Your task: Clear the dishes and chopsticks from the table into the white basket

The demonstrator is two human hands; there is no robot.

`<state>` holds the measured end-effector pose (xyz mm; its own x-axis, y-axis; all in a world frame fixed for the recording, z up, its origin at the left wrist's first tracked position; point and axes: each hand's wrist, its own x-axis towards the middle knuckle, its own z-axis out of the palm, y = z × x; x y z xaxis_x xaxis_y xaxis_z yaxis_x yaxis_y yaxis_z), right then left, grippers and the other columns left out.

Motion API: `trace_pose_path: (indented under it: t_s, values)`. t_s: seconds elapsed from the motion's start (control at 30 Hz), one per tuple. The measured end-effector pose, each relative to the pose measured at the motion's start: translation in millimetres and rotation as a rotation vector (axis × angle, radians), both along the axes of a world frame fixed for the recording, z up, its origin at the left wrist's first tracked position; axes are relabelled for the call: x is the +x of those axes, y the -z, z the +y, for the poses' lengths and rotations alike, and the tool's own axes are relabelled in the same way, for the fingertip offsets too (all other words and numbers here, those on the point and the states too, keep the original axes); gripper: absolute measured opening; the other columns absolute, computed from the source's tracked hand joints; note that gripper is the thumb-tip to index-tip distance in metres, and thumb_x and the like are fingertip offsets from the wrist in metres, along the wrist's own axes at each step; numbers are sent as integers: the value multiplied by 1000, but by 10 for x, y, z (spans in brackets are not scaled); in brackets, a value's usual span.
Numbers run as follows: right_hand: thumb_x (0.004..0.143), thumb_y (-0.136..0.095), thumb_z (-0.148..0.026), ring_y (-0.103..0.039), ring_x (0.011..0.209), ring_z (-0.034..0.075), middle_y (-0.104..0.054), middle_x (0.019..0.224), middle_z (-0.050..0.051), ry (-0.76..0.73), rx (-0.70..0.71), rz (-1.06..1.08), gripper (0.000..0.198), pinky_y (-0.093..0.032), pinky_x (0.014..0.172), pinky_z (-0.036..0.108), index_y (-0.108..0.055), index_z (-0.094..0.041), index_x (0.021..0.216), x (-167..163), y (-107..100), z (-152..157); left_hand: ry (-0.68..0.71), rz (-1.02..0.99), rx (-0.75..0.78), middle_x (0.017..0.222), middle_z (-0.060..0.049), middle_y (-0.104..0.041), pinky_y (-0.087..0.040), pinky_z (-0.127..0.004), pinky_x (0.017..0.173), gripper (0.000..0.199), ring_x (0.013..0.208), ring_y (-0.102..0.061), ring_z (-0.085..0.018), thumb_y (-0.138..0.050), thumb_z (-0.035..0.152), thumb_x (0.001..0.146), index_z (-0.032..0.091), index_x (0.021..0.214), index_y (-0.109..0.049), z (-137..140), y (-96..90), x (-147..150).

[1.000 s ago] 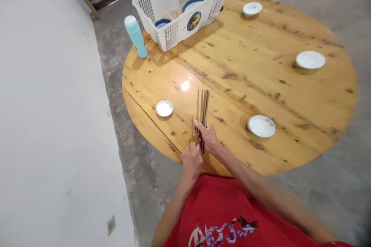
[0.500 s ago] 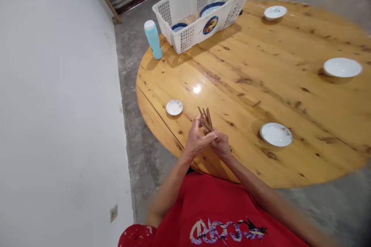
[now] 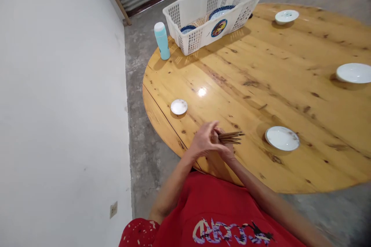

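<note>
A small bundle of brown chopsticks [image 3: 231, 137] sticks out to the right from between my two hands, over the near edge of the table. My left hand [image 3: 205, 139] curls around the bundle's left end, thumb stretched below it. Behind it, my right hand [image 3: 227, 152] grips the same bundle from underneath; most of its fingers are hidden. To the right of the hands lies a white plate [image 3: 282, 138] with a faint floral pattern. A smaller white dish [image 3: 179, 107] sits beyond them to the left.
On the round wooden table [image 3: 226, 96], a white plastic basket [image 3: 199, 40] holding blue-rimmed dishes stands at the far left edge. Beside it is a light blue bottle [image 3: 162, 42]. Two white bowls, one far [image 3: 286, 16] and one right [image 3: 354, 73], rest there too. A white wall [image 3: 63, 96] rises at left.
The chopsticks have turned from pointing away from me to pointing right. My left hand has shifted over the bundle's left end. The view has moved slightly.
</note>
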<state>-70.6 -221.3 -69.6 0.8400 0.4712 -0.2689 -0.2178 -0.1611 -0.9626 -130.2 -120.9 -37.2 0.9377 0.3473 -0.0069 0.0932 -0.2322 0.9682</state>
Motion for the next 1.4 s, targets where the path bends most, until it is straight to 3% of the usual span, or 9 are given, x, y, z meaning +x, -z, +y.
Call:
trace_pose_path:
  t_s: [0.1,0.17,0.37,0.6,0.77,0.97,1.1,1.23,1.4]
  values:
    - [84,-66,-35,-56,67,13,-64,73,-1,137,33,-117,16,-50,62,20,-72,-20,81,-28,35,-131,-490,193,-64,118,-15,-72,-57,-36,92,53,103,-73,-23,-72,42,91,16,133,-56,501,171,-108]
    - [81,-69,-43,-56,66,15,-65,75,1,173,39,-169,23,-51,66,25,-73,-20,81,-88,58,-227,-687,352,-76,99,-11,-75,-59,-31,79,41,87,-75,-20,-61,42,98,14,127,-56,817,281,-108]
    - [75,-69,-53,-54,63,17,-64,70,2,191,-10,-119,30,-46,60,29,-72,-23,75,-212,-24,-495,-721,465,-86,67,-4,-69,-57,-25,57,30,56,-70,-16,-48,34,100,14,82,-59,1361,492,175]
    - [80,-65,-50,-50,60,15,-61,66,1,268,-25,-174,29,-42,58,27,-72,-23,74,-72,-125,-945,-791,432,-75,56,0,-61,-52,-19,48,20,52,-68,-14,-40,16,92,15,78,-54,1414,542,429]
    - [77,-71,-55,-51,54,13,-59,62,-1,424,10,-95,35,-42,53,26,-73,-21,82,154,-177,-1393,-613,374,-24,55,1,-62,-56,-24,50,15,52,-69,-18,-47,22,88,19,75,-53,821,302,471]
    - [82,-73,-60,-53,51,14,-53,53,-3,519,49,-73,38,-48,51,26,-71,-22,84,645,-164,-2126,-282,421,-41,53,2,-62,-53,-26,48,20,51,-68,-19,-51,28,90,22,71,-50,-639,79,864]
    - [86,-72,-59,-53,53,13,-53,56,-3,497,43,-73,36,-55,61,29,-73,-23,86,986,-166,-2704,-205,484,34,57,0,-65,-54,-28,53,23,53,-68,-19,-49,28,94,23,71,-51,-1440,49,1202]
    - [88,-72,-56,-54,56,13,-52,57,-3,449,53,-47,33,-56,65,31,-72,-23,85,1271,-195,-3239,-203,615,197,62,-2,-69,-54,-29,59,24,57,-70,-20,-47,28,96,23,73,-53,-1875,69,1418]
    - [83,-75,-58,-51,52,13,-50,53,-4,435,67,8,36,-53,59,29,-70,-23,82,1557,-255,-3687,-252,751,443,63,-4,-72,-51,-29,69,24,62,-72,-20,-47,25,96,22,75,-58,-2059,98,1476]
